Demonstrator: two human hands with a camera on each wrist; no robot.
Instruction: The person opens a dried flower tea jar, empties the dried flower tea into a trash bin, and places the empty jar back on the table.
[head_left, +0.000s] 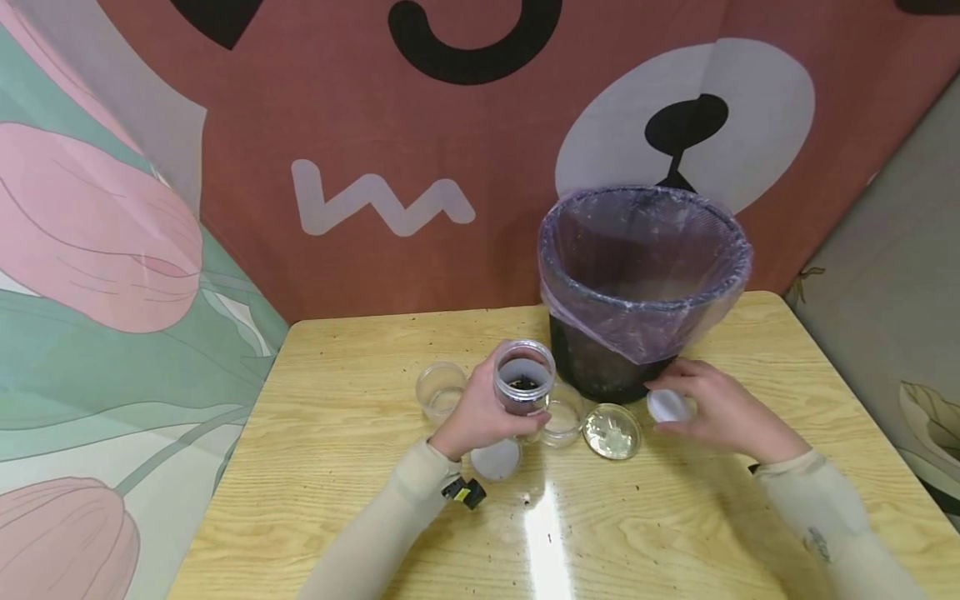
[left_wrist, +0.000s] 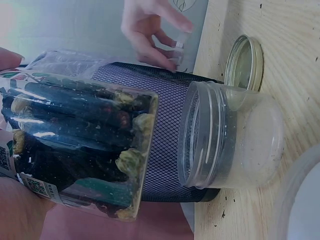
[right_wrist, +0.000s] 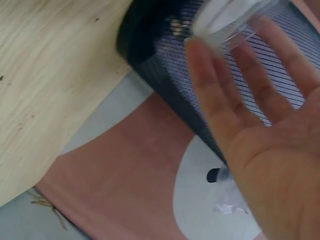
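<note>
My left hand (head_left: 480, 412) grips a clear, lidless plastic jar (head_left: 522, 402), held above the table. Dark dried pieces and small yellowish buds show through the wall of the jar (left_wrist: 85, 145) in the left wrist view. To the right, beside the bin, my right hand (head_left: 723, 412) holds a small white-and-clear round piece (head_left: 666, 407). It looks like a lid or shallow cup, held between thumb and fingertips (right_wrist: 200, 55) in the right wrist view. A second clear jar (head_left: 564, 421) and a gold-rimmed lid (head_left: 612, 432) are on the table between the hands.
A black mesh bin (head_left: 600, 358) lined with a purplish bag (head_left: 645, 321) stands at the back right. Another clear container (head_left: 437, 390) is left of my left hand, and a white disc (head_left: 497, 460) lies below it. Dark crumbs dot the wooden table (head_left: 337, 400).
</note>
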